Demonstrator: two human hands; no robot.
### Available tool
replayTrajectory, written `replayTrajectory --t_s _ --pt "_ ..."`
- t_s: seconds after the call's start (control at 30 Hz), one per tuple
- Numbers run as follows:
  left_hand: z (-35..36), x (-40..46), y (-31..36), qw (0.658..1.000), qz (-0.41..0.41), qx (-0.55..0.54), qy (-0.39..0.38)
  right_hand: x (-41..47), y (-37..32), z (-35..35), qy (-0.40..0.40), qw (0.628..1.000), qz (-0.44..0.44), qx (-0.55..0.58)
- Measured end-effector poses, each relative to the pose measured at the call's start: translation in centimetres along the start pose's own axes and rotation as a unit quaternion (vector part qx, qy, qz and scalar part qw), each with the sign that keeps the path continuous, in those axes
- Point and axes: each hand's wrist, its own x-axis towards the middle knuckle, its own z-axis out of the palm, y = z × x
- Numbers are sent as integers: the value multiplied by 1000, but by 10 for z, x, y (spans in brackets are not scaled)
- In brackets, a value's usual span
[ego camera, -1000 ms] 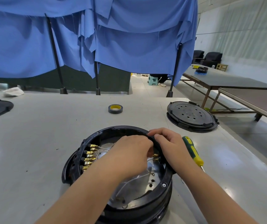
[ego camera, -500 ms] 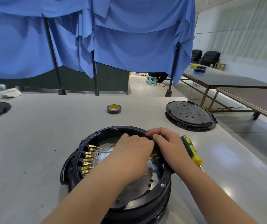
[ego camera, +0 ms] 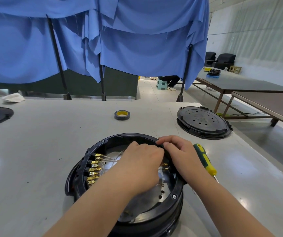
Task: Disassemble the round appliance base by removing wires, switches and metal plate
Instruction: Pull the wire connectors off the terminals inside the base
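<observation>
Nothing much has moved: the left hand (ego camera: 140,161) still reaches into the round base (ego camera: 125,218) on the surface (ego camera: 34,151), fingers curled and hidden, grip unclear, while the right hand (ego camera: 181,156) grips its rim at two o'clock.

Black base (ego camera: 164,218) with brass-yellow terminals (ego camera: 94,170) and white wires (ego camera: 110,158); green-and-yellow screwdriver (ego camera: 205,159); black tape roll (ego camera: 122,115), yellow core; blue cloth (ego camera: 137,40); pale grey surface (ego camera: 34,151).

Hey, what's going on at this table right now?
A person is taking apart a round black appliance base on a grey table. The left hand reaches inside among the wires, while the right hand holds the rim. A screwdriver lies beside the base, unused.
</observation>
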Motion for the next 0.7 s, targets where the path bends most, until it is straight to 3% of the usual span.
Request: replayTrajectory --t_s 0.27,0.7 --pt "-2 3 3 996 -36 -46 -67 1 0 0 -6 1000 -3 6" --pt "-1 4 2 999 -15 2 -31 2 -1 -3 -32 999 -6 -8"
